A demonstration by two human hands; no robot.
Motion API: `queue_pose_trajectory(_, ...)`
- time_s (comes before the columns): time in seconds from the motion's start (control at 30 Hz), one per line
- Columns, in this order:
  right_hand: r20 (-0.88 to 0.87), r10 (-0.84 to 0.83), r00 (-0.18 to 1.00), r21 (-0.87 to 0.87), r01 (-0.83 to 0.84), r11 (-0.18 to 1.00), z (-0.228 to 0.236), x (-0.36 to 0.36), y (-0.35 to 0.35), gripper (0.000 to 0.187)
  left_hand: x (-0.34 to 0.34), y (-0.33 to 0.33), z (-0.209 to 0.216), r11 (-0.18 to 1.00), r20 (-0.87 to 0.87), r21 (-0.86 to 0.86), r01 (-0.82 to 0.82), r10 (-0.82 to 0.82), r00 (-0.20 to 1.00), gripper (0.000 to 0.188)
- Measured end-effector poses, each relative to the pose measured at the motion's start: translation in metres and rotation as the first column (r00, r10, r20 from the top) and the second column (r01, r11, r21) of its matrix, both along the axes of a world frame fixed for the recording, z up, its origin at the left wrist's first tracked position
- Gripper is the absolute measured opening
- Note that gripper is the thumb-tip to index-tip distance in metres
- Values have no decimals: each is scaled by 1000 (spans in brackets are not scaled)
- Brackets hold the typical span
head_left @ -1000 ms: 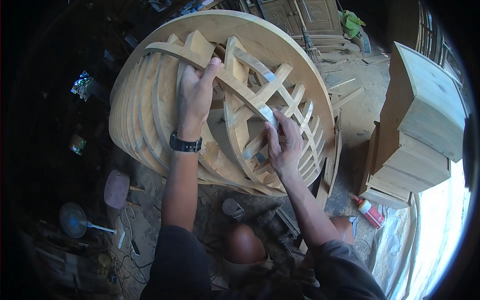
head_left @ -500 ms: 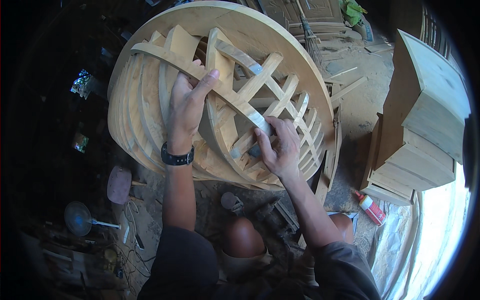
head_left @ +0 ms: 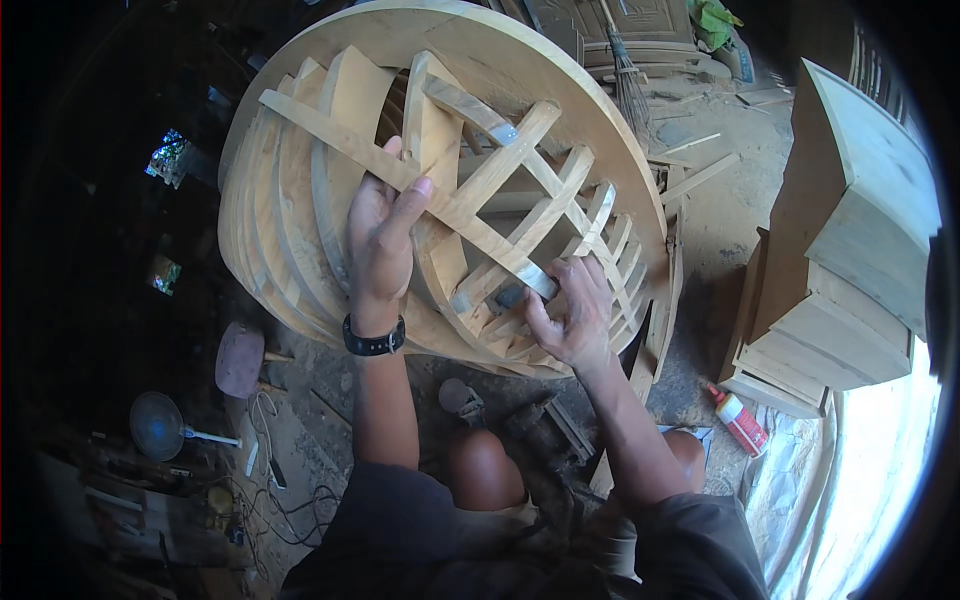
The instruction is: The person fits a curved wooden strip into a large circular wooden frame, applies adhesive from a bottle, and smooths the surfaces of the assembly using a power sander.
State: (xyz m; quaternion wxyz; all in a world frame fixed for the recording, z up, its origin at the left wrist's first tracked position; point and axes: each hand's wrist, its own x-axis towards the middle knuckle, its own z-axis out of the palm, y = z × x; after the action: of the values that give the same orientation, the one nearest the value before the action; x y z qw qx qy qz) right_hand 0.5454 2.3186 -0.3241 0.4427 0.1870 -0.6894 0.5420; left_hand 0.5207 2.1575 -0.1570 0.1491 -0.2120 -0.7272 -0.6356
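Note:
A large rounded wooden frame [head_left: 590, 95] fills the middle, with curved ribs on its left and criss-crossed slats on its right. Across it runs a pale wooden strip [head_left: 335, 132], slanting from upper left down to the right. My left hand [head_left: 382, 235], with a black watch on the wrist, grips the strip near its middle, thumb on top and fingers beneath. At the strip's lower right end, my right hand [head_left: 578, 312] has its fingers curled against the tip. The right fingertips are partly hidden. Another short slat [head_left: 470, 110] with a bluish end lies above.
A pale wooden cabinet [head_left: 850, 250] stands at the right. Near its base lies a white and red glue bottle [head_left: 738, 418]. A small fan [head_left: 160, 427] and cords [head_left: 290, 515] are at lower left. A broom [head_left: 625, 80] leans at the back.
The strip's lower right end has moved down and right, with my right hand following. My left hand has shifted slightly down and right along with it, still gripping.

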Motion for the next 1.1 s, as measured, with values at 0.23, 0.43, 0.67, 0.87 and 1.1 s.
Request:
queue_pose_trajectory(0.23, 47, 35, 998, 23, -36, 999, -2, 9, -4, 26, 0, -5, 4, 980, -24, -198, -21, 17, 1000, 69)
queue_pose_trajectory(0.43, 54, 13, 998, 9, -14, 1000, -6, 8, -12, 26, -10, -1, -3, 1000, -49, -6, 19, -19, 999, 66)
queue_pose_trajectory(0.67, 81, 10, 997, -44, -6, 999, -4, 9, -18, 29, -16, -5, 3, 1000, -15, -24, 12, -12, 1000, 69)
queue_pose_trajectory(0.87, 64, -8, 998, -38, 10, 999, -5, 7, -17, 30, -23, -6, -2, 999, -32, -15, 31, -32, 999, 74)
queue_pose_trajectory(1.1, 83, -26, 996, -45, 30, 999, -7, 8, -20, 30, -30, -13, -9, 991, 175, 70, 112, -123, 977, 61)
